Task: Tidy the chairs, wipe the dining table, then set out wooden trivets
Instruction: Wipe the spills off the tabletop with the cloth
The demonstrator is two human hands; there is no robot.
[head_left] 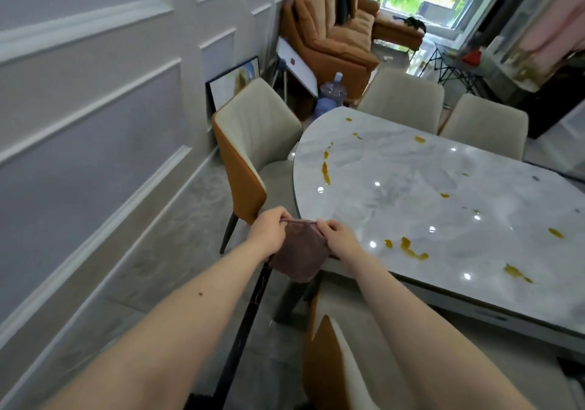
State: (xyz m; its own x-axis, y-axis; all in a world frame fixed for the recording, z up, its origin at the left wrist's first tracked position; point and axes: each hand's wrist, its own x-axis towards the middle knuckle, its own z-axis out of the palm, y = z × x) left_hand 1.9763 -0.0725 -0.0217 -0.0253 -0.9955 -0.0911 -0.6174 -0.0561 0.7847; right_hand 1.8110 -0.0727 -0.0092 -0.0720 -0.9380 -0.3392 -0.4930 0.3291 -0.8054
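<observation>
A brown-purple cloth [300,256] hangs between my two hands just off the near left corner of the dining table [411,194]. My left hand [269,230] pinches its top left edge and my right hand [340,238] pinches its top right edge. The grey marble tabletop carries several yellow-orange smears, such as the long smear [325,174] near its left rim and the blotch [411,249] near the front. A beige and orange chair [253,143] is tucked in at the table's left end. No trivets are in view.
Two beige chairs [405,99] [484,124] stand at the table's far side, and another chair's back [332,365] rises below my arms. A panelled wall runs along the left. An orange sofa [335,29], a water bottle [330,96] and a leaning picture frame [231,83] sit beyond.
</observation>
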